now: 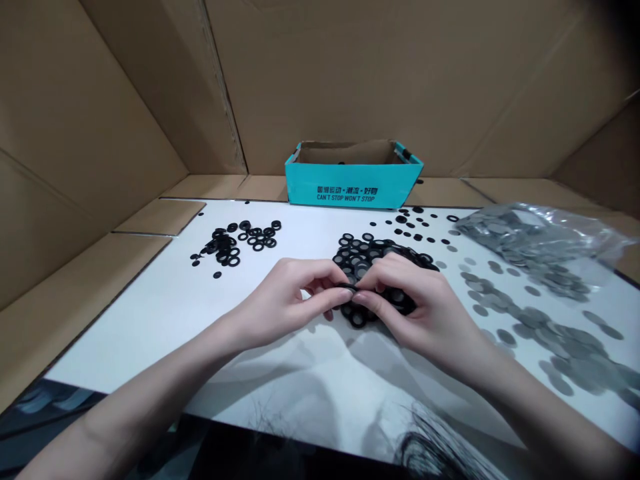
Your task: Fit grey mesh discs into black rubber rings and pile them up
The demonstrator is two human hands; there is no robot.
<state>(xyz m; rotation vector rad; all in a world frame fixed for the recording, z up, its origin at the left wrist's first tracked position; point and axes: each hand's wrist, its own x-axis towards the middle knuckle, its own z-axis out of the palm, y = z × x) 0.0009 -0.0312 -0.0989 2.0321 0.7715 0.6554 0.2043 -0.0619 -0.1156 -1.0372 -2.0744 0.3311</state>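
Between the fingertips of both hands is a black rubber ring point(347, 287), seen nearly edge-on. My left hand point(295, 290) pinches its left side with thumb and forefinger. From the other side, my right hand point(407, 293) pinches it too, thumb tip close to the left thumb. Whether a disc sits inside this ring cannot be seen. Just behind and under the hands lies a pile of black rings with grey discs in them point(367, 250), partly hidden by my right hand.
Loose black rings point(233, 252) lie at left. Grey mesh-like discs point(540, 327) spread over the right side, beside a clear plastic bag point(530, 233) of more discs. A turquoise box point(355, 183) stands at the back. Small black discs point(417, 237) are scattered before it. Cardboard walls point(370, 80) surround the white table point(240, 393).
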